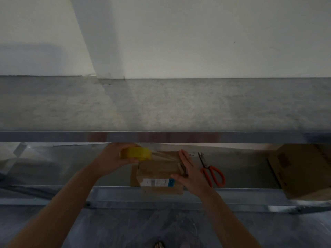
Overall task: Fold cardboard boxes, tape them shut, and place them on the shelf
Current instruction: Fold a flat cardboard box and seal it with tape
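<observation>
Fingers of left hand (114,158) curled round yellow tape roll (136,153), gripping it just above and left of small cardboard box (157,169). Clear strip of tape (162,155) drawn from roll across far top edge of box, toward right hand (188,171). Right hand flat and unclenched, fingers straight along right side of box top, thumb down on front face beside white label (155,182); pressing, not grasping. Box upright at front of lower shelf (71,169), near face at front lip; flush or overhanging, hard to tell. Brown flap or flat card showing at left foot of box. Both forearms bare, stretched in from below.

Scissors (212,173) with orange handles just right of right hand, flat on same shelf, blades pointing toward back, apart from box. Further right, larger cardboard box (302,169) at frame edge, well apart from scissors, partly cut off.

Lower shelf of dull, reflective metal, dim beneath upper shelf (161,104). Upper shelf broad, grey and mottled, with metal front rail (161,136) across full width. White wall (206,36) behind, meeting upper shelf at back; jutting corner or pillar left of centre. Grey floor (125,228) below, between arms. Low light throughout.
</observation>
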The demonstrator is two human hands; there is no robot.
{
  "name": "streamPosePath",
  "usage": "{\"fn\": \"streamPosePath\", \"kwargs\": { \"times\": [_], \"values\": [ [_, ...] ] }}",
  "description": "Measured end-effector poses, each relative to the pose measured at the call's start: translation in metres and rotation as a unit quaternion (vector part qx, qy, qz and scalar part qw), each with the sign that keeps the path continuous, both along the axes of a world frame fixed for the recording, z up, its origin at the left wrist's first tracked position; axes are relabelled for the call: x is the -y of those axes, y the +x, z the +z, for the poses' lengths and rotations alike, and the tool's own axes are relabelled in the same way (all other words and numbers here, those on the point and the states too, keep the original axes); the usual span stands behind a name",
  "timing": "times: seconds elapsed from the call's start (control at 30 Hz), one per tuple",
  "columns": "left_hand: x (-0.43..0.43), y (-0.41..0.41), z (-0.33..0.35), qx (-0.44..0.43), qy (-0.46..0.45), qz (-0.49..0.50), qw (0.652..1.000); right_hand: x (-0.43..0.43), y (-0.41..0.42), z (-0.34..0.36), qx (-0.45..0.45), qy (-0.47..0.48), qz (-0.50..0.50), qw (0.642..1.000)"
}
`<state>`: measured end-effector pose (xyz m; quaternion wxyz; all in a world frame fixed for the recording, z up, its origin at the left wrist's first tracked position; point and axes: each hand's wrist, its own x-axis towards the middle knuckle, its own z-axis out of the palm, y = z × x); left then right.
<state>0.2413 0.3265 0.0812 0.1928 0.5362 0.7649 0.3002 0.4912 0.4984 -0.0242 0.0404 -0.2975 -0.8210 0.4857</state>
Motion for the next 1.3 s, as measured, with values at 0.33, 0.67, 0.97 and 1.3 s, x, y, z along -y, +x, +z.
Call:
{"fn": "streamPosePath", "kwargs": {
  "times": [0.33, 0.67, 0.97, 1.3],
  "values": [
    [0.023, -0.017, -0.012, 0.008, 0.017, 0.016, 1.000, 0.000, -0.001, 0.000, -0.010, -0.020, -0.007, 1.000],
    [0.037, -0.031, -0.048, -0.013, -0.073, 0.010, 0.997, -0.001, -0.002, 0.003, -0.018, -0.030, -0.027, 0.999],
    [0.036, -0.037, -0.080, 0.032, -0.089, 0.068, 0.993, -0.003, -0.002, -0.004, -0.030, -0.039, -0.038, 0.998],
    [0.021, -0.037, -0.112, 0.004, -0.152, 0.082, 0.985, -0.001, -0.003, -0.001, -0.012, -0.032, -0.046, 0.998]
  ]
}}
